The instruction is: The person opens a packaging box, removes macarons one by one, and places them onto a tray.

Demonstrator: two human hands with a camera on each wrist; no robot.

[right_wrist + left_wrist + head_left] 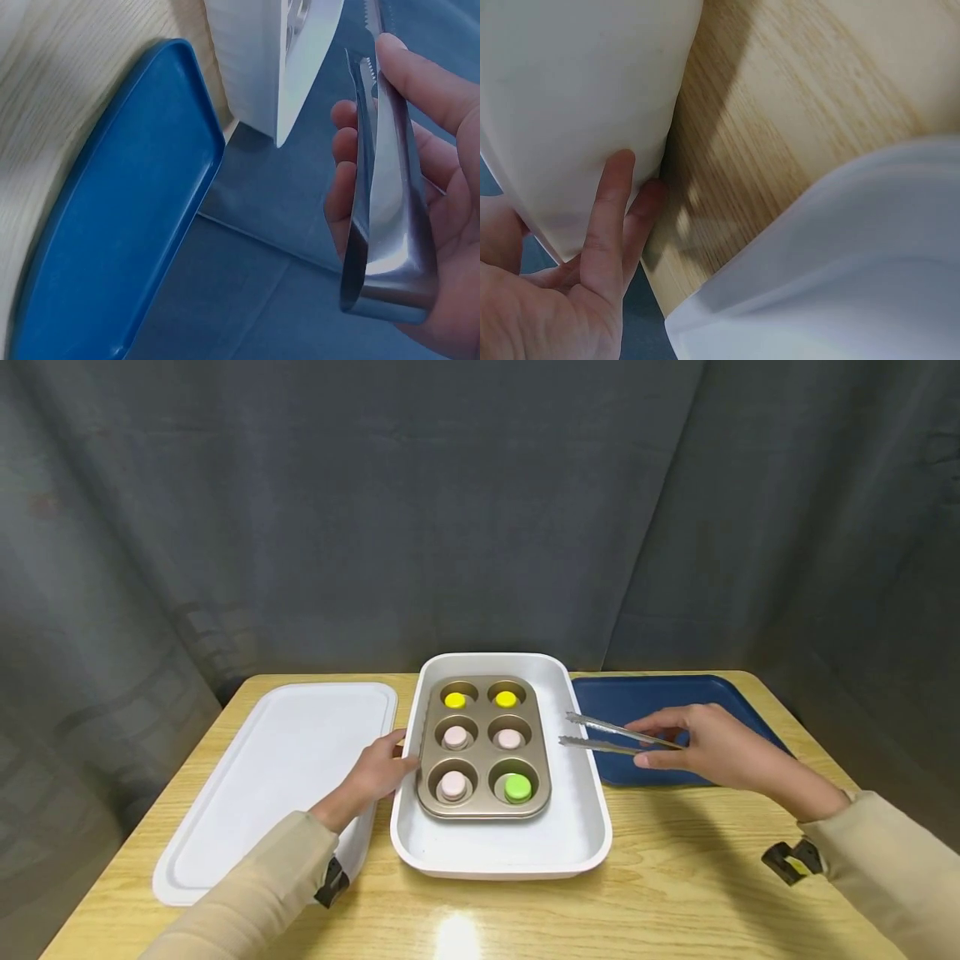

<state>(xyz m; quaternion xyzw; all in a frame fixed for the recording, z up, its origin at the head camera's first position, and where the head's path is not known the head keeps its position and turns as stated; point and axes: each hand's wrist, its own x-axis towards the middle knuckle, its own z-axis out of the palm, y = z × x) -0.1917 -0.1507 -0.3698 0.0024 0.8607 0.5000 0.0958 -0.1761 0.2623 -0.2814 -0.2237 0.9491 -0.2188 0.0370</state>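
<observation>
A white bin (502,852) stands mid-table with a bronze muffin tin (482,760) in it. The tin's cups hold two yellow macaron-like rounds (506,699), three pink ones (453,785) and a green one (517,787). My left hand (378,768) grips the bin's left wall, thumb over the rim and fingers along the outside (607,217). Between thumb and fingers, my right hand (693,739) holds metal tongs (394,210) right of the bin. Their toothed tips stand apart over the bin's right rim, with nothing between them.
To the left of the bin lies a white tray (300,760). A dark blue tray (645,689) lies on the right, partly under my right hand and the tongs. Behind the wooden table (660,868) hangs a grey curtain (480,527).
</observation>
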